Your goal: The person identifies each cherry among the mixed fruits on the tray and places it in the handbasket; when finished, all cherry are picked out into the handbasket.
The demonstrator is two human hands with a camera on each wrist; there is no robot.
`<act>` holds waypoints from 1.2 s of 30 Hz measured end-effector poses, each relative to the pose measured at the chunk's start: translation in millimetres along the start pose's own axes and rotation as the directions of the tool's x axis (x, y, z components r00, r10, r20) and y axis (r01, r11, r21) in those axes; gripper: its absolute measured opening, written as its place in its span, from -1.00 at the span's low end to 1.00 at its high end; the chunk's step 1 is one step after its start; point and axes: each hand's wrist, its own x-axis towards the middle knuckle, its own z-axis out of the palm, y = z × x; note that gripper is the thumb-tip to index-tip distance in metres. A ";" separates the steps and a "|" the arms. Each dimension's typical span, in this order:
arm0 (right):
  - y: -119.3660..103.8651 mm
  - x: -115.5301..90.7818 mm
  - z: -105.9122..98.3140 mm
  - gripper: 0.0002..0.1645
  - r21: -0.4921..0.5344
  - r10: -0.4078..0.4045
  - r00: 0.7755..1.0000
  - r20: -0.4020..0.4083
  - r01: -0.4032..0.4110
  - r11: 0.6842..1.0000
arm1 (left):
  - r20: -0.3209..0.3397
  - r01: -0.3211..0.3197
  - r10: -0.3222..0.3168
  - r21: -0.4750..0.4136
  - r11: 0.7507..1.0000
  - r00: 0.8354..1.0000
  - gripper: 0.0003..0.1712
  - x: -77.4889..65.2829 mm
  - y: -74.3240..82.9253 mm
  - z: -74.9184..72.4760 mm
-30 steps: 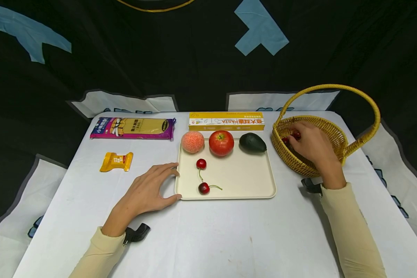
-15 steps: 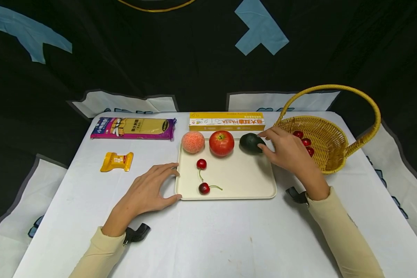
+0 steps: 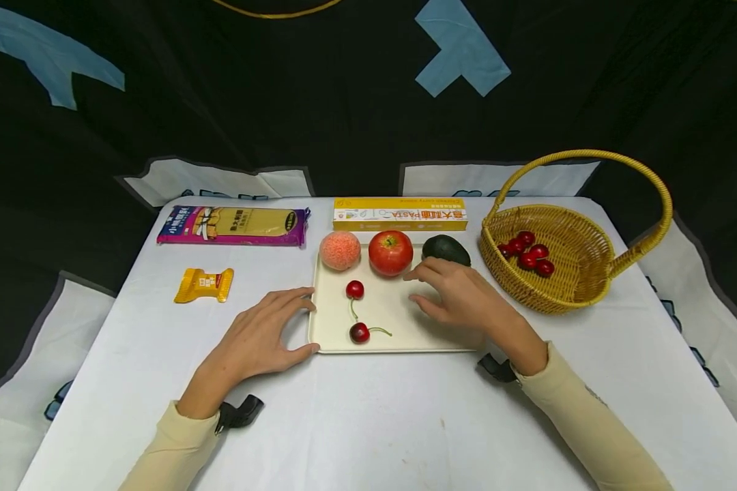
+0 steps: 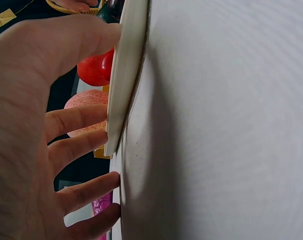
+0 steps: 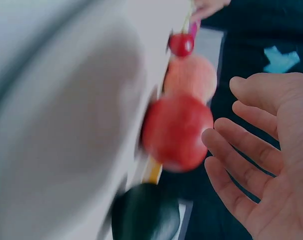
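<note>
My left hand [image 3: 259, 339] rests with spread fingers at the left edge of a cream tray [image 3: 417, 341]; in the left wrist view its thumb and fingertips touch the tray's rim [image 4: 125, 75]. Over the tray's right half hovers my right hand [image 3: 460, 296], fingers loosely bent, nothing in it. Two cherries lie on the tray's left part, an upper cherry [image 3: 355, 290] and a lower, stemmed cherry [image 3: 359, 333]. Along the far rim sit a pinkish peach-like fruit [image 3: 340, 250], a red apple [image 3: 390, 253] and a dark green avocado [image 3: 445, 249], partly behind the right hand.
Right of the tray stands a yellow wicker basket [image 3: 580, 273] with a tall handle, several cherries [image 3: 527, 252] inside. A pasta box [image 3: 400, 214] lies behind the tray. At left are a purple noodle packet [image 3: 233, 226] and a small orange-yellow wrapped snack [image 3: 204, 285].
My right hand has left the basket's cherries, passed the avocado and moved left and nearer over the tray. Several cherries now show in the basket. The left hand has stayed put.
</note>
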 end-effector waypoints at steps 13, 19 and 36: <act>-40.7 16.2 35.8 -0.67 0.091 -0.107 0.986 0.126 0.096 0.991 | -0.007 -0.009 0.009 -0.001 1.000 1.000 -0.31 0.8 -0.4 -2.4; -57.1 24.7 45.1 -0.72 0.088 -0.123 0.972 0.201 0.107 0.990 | 0.000 -0.004 0.004 -0.004 1.000 1.000 -0.30 -0.2 -1.1 -1.3; -65.1 28.0 49.4 -0.73 0.050 -0.099 0.957 0.273 0.089 0.995 | 0.002 -0.005 0.005 -0.003 1.000 1.000 -0.32 0.2 -0.8 -0.5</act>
